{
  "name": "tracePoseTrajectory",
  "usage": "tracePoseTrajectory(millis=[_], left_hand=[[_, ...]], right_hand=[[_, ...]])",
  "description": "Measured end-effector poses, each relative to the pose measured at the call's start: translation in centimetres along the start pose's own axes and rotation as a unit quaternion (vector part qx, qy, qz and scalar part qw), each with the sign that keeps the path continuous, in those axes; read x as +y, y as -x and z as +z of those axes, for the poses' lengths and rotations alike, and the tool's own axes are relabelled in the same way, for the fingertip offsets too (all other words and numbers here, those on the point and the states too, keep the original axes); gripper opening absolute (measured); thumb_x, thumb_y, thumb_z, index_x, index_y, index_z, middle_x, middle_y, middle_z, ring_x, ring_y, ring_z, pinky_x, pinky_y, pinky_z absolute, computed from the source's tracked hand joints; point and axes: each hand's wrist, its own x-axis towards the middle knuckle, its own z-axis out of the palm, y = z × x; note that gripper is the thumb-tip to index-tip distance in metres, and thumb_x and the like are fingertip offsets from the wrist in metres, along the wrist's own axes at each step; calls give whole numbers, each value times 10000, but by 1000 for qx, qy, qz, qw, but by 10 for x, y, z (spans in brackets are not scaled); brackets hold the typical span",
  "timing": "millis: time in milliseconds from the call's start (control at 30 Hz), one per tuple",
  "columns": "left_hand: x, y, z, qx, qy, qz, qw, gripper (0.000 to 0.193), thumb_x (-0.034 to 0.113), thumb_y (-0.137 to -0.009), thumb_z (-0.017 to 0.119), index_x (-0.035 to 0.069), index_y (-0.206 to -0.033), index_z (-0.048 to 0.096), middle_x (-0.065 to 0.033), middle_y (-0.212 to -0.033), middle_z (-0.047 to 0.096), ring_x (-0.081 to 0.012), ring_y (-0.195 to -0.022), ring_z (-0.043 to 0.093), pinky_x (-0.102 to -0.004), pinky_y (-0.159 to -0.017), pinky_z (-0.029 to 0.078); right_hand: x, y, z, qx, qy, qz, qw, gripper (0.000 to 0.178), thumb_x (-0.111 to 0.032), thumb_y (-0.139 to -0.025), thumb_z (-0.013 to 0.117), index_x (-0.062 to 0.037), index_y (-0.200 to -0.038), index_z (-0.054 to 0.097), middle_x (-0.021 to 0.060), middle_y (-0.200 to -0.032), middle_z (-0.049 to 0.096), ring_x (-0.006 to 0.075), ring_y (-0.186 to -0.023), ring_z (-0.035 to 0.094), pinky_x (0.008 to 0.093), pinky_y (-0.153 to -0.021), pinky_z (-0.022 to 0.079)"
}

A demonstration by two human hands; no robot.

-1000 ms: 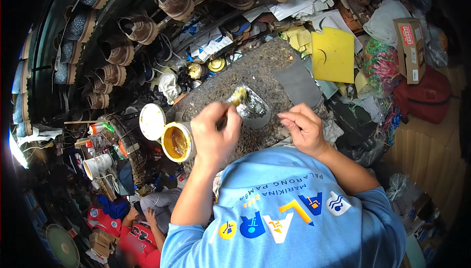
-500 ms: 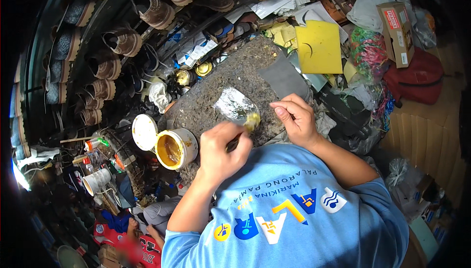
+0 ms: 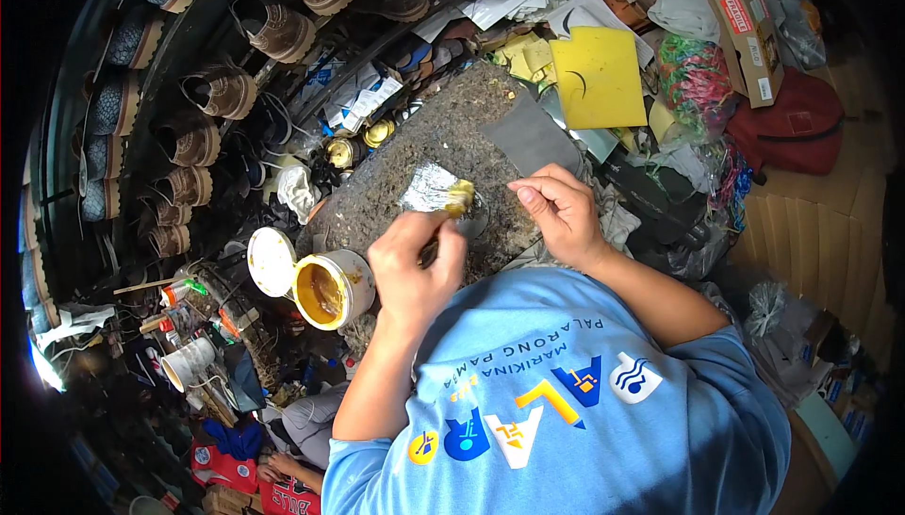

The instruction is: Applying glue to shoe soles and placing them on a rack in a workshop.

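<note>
My left hand (image 3: pixel 415 261) is closed around the handle of a glue brush, whose yellow-coated bristles (image 3: pixel 459 196) press on a small dark piece (image 3: pixel 430 185). That piece is wet and reflects white light. It lies on a rough, crusted work surface (image 3: pixel 377 199). To the right, my right hand (image 3: pixel 568 218) hovers with thumb and index finger pinched; anything between them is too small to make out. An open white tub (image 3: pixel 356 291) of amber glue stands left of my left hand, its lid (image 3: pixel 271 261) tilted up beside it.
A grey sheet (image 3: pixel 534 136) and a yellow sheet (image 3: pixel 600 77) lie beyond my right hand. Small tins (image 3: pixel 341 152) stand at the work surface's left edge. Racks of brown shoes (image 3: pixel 273 25) fill the upper left. A carton (image 3: pixel 747 42) and red bag (image 3: pixel 792 124) are at right. Another person sits lower left.
My left hand and the brush have moved up and left, the bristles passing from the wet piece's right edge onto it. My right hand stays pinched nearby. The view has shifted slightly.
</note>
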Motion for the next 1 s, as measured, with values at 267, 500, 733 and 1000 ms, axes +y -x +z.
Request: tracePoseTrajectory(millis=[267,500,733,1000], left_hand=[[-1,20,-29,-38,14,-23,999,95,-4,-819,647,-36,-851,731,-118,-708,674,-189,-599,638,-312,-589,493],[0,23,-29,-110,22,14,994,72,7,-784,662,-29,-817,714,-121,-688,652,-231,-580,630,-335,-571,481],[-16,9,-13,-13,23,33,999,58,6,-813,687,-9,-858,720,-150,-743,674,-282,-626,657,-363,-594,515],[-8,15,-49,-82,19,17,996,100,-4,-751,689,-4,-844,726,-127,-696,639,-278,-579,634,-368,-557,512]], right_hand=[[-1,2,1,3,-14,26,1000,161,-114,-989,672,26,-1023,744,95,-835,644,156,-677,591,287,-617,472],[1,-1,3,9,11,5,1000,166,-125,-988,679,25,-1022,743,93,-836,645,157,-669,592,289,-614,475],[-4,-2,6,4,33,-2,999,173,-133,-989,678,27,-1016,738,99,-847,653,177,-684,616,302,-625,492],[0,-1,5,4,38,-2,999,176,-136,-986,678,27,-1028,730,112,-862,653,203,-700,632,314,-639,502]])
